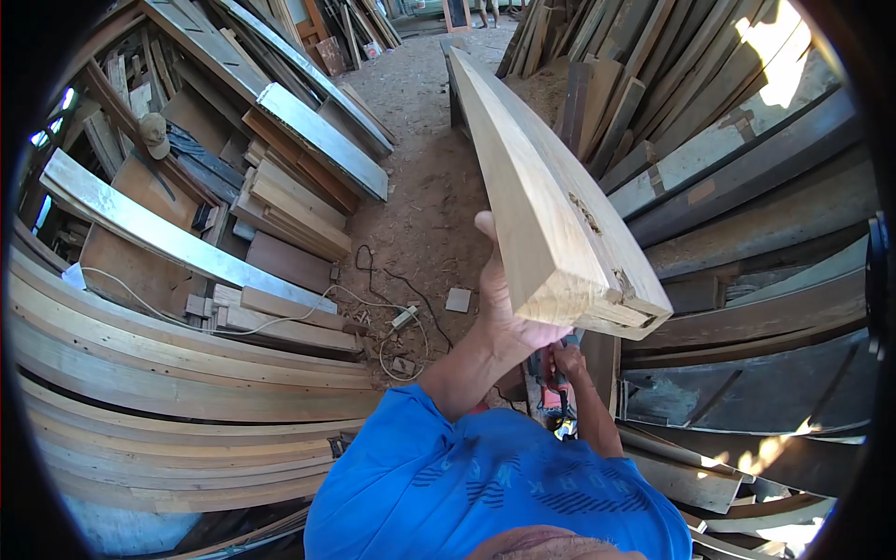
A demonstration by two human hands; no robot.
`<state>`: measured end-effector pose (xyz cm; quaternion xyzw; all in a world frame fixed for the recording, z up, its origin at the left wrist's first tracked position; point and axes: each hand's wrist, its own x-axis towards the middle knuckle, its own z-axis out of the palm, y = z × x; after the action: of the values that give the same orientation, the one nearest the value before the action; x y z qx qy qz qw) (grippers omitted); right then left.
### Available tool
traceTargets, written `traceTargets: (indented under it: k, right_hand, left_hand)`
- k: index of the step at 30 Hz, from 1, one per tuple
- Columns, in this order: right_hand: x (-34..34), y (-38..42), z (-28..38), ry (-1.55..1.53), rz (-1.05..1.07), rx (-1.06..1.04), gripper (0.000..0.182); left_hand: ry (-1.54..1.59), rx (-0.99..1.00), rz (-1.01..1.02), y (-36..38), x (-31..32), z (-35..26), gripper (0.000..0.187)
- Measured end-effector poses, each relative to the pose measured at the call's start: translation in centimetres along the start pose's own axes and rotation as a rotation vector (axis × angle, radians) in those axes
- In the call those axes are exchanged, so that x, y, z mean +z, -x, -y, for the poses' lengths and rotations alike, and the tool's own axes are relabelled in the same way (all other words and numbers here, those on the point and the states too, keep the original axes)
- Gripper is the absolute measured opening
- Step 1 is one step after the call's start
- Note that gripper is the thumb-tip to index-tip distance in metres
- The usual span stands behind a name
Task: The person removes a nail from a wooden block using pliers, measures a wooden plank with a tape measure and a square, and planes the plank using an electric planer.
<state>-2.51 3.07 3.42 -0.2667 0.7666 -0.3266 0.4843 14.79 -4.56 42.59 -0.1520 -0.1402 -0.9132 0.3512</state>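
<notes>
I observe a long pale planed timber beam (pixel 532 177) with a notched near end, raised at chest height and running away over the dirt floor (pixel 420 187); the left hand (pixel 504 299) supports it from beneath at that near end, palm against the wood and thumb up along its side. The right hand (pixel 563 359) sits lower, fingers wrapped shut on a dark and red power tool (pixel 551 378), largely hidden. Stacked weathered planks (pixel 187 373) and a white cable (pixel 280 322) flank both sides.
</notes>
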Motion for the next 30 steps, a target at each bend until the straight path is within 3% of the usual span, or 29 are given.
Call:
traceTargets:
  k: [1,3,11,13,16,19,25,30]
  right_hand:
    - [0.2,-0.1,-0.1,-0.05,0.002,0.013,0.041]
    - [0.1,0.0,-0.1,-0.009,-0.007,-0.007,0.047]
    - [0.3,0.6,0.1,-0.065,0.002,0.001,0.051]
    - [0.4,0.7,0.1,-0.058,-0.009,-0.001,0.059]
    - [0.3,0.6,-0.1,-0.082,0.026,0.016,0.047]
    - [0.3,0.9,-0.1,-0.106,0.025,0.003,0.047]
    - [-0.1,2.1,1.0,-0.048,0.021,0.039,0.05]
    - [-0.1,2.3,0.4,-0.071,0.023,0.006,0.051]
  left_hand:
    - [-0.052,-0.008,-0.006,-0.2,1.7,-0.7,0.082]
    - [-0.158,-0.018,-0.016,-0.7,4.4,-1.7,0.077]
    - [-0.14,-0.154,0.043,-2.3,5.5,-2.9,0.071]
    - [-0.139,-0.148,0.039,-2.4,5.3,-2.5,0.073]
    - [-0.129,-0.15,0.071,-2.5,5.1,-2.1,0.075]
    - [-0.163,-0.146,0.009,-2.5,4.8,-2.0,0.075]
    - [-0.05,-0.149,0.119,-2.0,2.5,-1.8,0.078]
    - [-0.092,-0.052,-0.018,0.2,0.3,-1.5,0.084]
